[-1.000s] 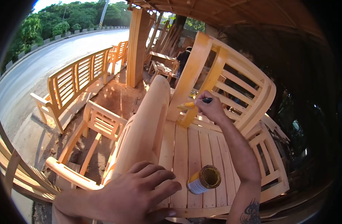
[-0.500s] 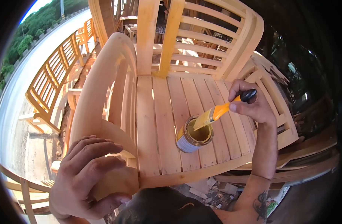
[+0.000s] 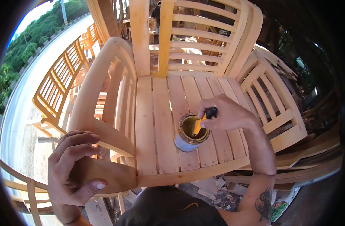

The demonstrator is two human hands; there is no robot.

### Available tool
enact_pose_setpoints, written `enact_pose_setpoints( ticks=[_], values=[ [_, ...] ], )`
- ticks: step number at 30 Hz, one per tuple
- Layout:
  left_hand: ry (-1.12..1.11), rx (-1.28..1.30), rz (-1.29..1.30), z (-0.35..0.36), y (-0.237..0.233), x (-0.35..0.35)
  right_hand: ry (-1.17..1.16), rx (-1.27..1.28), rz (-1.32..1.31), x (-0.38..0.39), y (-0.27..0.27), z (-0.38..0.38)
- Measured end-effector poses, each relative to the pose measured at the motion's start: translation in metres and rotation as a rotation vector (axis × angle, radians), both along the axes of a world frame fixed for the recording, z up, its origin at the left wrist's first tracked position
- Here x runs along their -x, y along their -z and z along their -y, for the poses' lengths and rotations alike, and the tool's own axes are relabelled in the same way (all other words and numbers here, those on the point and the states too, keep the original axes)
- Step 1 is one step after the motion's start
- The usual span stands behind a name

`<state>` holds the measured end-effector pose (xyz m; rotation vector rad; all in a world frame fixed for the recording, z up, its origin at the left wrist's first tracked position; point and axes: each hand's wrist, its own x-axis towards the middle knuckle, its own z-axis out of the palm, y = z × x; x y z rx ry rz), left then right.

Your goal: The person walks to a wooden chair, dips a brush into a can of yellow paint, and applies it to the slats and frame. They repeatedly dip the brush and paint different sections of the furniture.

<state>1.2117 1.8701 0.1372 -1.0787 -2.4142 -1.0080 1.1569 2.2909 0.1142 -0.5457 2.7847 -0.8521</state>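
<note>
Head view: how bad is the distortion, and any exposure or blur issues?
Head view: heavy fisheye, black vignette all round, chair slats bow outward; sky top left blown out, right side near black; right hand, brush, can and the left hand on the armrest are sharp, no motion blur.

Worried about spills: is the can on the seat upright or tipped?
Upright: the can stands on the seat, open mouth up, the brush in the right hand dipped into it.

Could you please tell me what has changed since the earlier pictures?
The right hand brought the brush down from the chair's back slat and now dips it in the can. The left hand slid from the armrest top to grip its front end. The can stayed on the seat.
</note>
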Motion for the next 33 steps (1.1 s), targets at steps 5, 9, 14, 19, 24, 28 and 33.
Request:
enact_pose_setpoints(
  ticks=[5,9,14,19,24,28,33],
  values=[
    [-0.015,-0.021,-0.001,-0.001,0.002,0.001,-0.029,0.156,-0.08,-0.017,-0.013,-0.039],
    [-0.016,-0.049,0.035,-0.003,0.004,0.001,0.033,0.256,-0.075,-0.028,-0.015,-0.059],
    [-0.015,-0.033,0.044,-0.002,0.003,0.001,0.069,0.306,-0.07,-0.035,-0.019,-0.074],
    [-0.03,-0.033,0.045,-0.001,0.002,-0.001,0.112,0.387,-0.038,-0.04,-0.021,-0.082],
    [-0.036,-0.046,0.039,-0.002,0.002,-0.001,0.134,0.415,-0.043,-0.042,-0.02,-0.086],
    [-0.017,-0.024,0.014,0.0,0.002,0.001,0.187,0.426,-0.089,-0.046,-0.019,-0.093],
    [0.007,-0.038,0.032,-0.002,-0.001,0.001,0.221,0.636,-0.263,-0.044,0.0,-0.101]
  ],
)
